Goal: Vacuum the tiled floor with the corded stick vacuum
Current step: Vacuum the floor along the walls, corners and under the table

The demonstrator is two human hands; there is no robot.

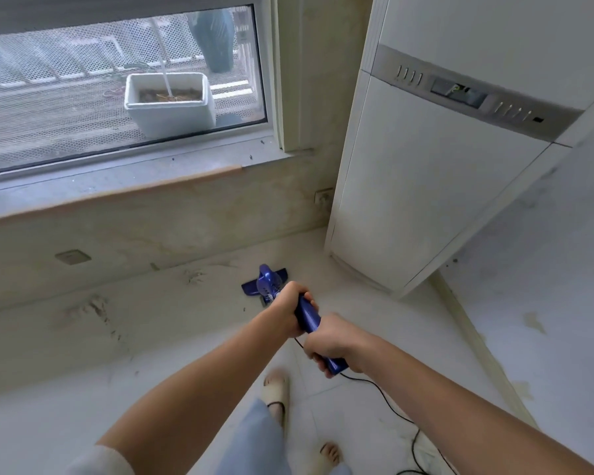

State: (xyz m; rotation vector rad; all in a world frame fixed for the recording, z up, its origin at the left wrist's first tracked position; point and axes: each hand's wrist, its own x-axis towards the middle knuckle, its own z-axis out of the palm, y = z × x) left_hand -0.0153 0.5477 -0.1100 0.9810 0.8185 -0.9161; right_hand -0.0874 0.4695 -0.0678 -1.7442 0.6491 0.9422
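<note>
Both your hands are clamped on the blue vacuum point(308, 317). Your left hand point(290, 308) wraps the smooth plastic handle at its forward part, fingers curled over the top. Your right hand point(333, 344) grips the rear end, just behind the left, a short stretch of blue showing between them.

Vacuum: glossy blue plastic, rounded motor housing with small vent holes ahead of your left hand. The flat, wide floor head point(254, 286) sits on the floor point(192, 354) beyond your left hand, close to the wall under the window. The shaft between housing and head is mostly hidden by your left hand and the steep viewing angle.

A thin black cord point(388, 399) leaves the handle end below your right hand and trails in loose curves across the floor behind that hand, cut off at the lower frame edge.

Floor: pale, matte tiles, faint joints, dusty smudges and scuff marks to the left of your left hand.

To the right of your right hand stands a tall off-white cabinet appliance point(436, 186) with a grey control band; its display is blurred, unreadable.

Beyond your hands, a window point(117, 84) with mesh; a white rectangular planter point(170, 104) outside, soil visible.

Below your arms, one foot in a pale slipper point(275, 389); the other foot is partly cut off.
</note>
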